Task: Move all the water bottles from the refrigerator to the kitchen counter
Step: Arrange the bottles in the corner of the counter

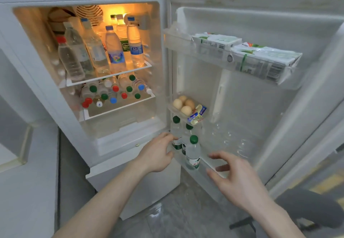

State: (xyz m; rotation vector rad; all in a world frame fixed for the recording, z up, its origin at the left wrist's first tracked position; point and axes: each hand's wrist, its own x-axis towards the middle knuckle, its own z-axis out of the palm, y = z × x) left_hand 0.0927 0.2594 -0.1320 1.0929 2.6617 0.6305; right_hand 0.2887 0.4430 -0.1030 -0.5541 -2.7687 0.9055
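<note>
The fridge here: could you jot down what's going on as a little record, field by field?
door: open, swung to the right
upper shelf: upright water bottles, one with a red cap
lower shelf: bottles lying down, caps facing out
top door rack: white cartons
small door tray: eggs
bottom door rack: three green-capped bottles
left hand: fingers reaching to the rearmost of these bottles
right hand: open, near the rack, holding nothing
</note>
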